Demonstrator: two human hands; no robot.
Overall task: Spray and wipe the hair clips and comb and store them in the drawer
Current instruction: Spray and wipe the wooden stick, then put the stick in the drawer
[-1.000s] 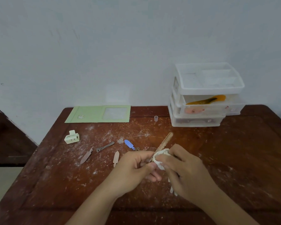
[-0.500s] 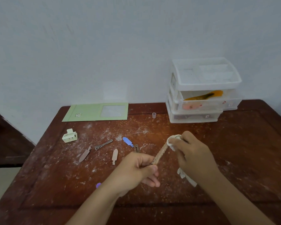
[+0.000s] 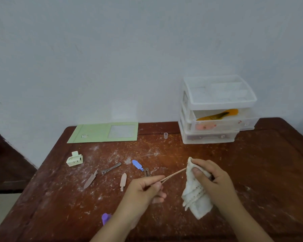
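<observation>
The left hand (image 3: 145, 188) pinches the near end of the comb (image 3: 173, 175) between thumb and curled fingers, holding it above the middle of the table (image 3: 262, 172). The right hand (image 3: 211, 179) grips a white cloth (image 3: 195, 193) folded over the comb's far end, thumb pressing on top, with the rest of the cloth hanging down.

To wipe well, the left pinch should probably stay firm while the cloth is drawn along the full length, squeezing both faces, then the comb turned to reach the teeth.

The comb's long axis runs from the near left up towards the far right corner, where the plastic drawer unit (image 3: 217, 119) stands; its covered tip points that way. Several hair clips (image 3: 137, 165) lie on the table's left half, seemingly not yet stored.
</observation>
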